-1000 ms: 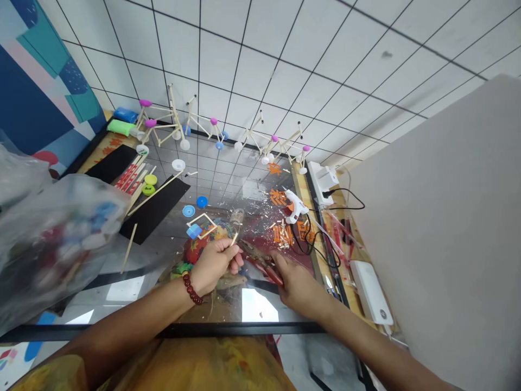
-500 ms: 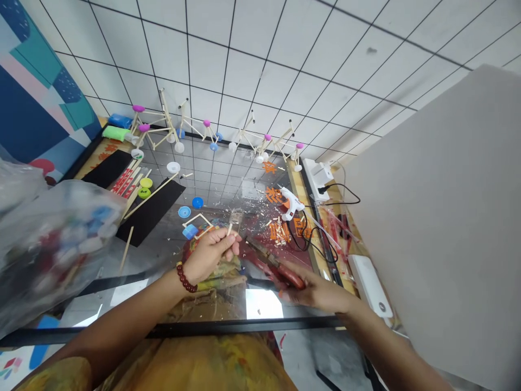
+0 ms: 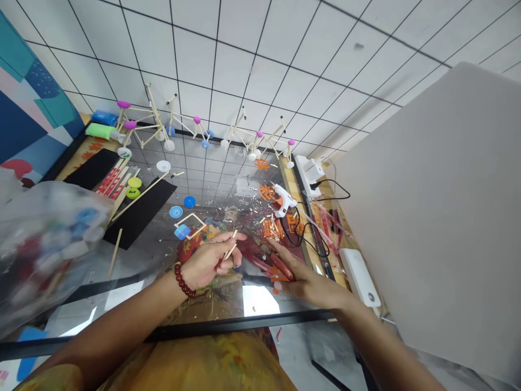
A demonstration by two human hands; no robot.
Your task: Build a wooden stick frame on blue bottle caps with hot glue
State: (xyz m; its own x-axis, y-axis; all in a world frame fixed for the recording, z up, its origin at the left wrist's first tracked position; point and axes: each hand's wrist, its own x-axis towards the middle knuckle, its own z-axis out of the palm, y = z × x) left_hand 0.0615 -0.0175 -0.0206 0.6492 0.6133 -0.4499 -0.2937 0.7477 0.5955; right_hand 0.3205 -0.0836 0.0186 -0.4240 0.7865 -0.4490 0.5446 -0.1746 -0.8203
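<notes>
My left hand, with a dark red bead bracelet on its wrist, pinches two short wooden sticks above the glossy tabletop. To its right are red-handled pliers, jaws pointing away and to the left. My right hand is beside their handles, fingers stretched out and thumb apart. The handles lie between fingers and thumb, and whether they touch the palm is hidden. Left of my hands, a bent frame of sticks with a blue cap sits on the table.
A white glue gun and its black cord lie to the right, among wood scraps. Several stick figures with caps line the back. At left are a bag of caps, black sheets and loose sticks. A power strip stands at right.
My left hand has turned, and two stick pieces now show in its fingers. My right hand's fingers have straightened and loosened around the pliers. The view has shifted slightly.
</notes>
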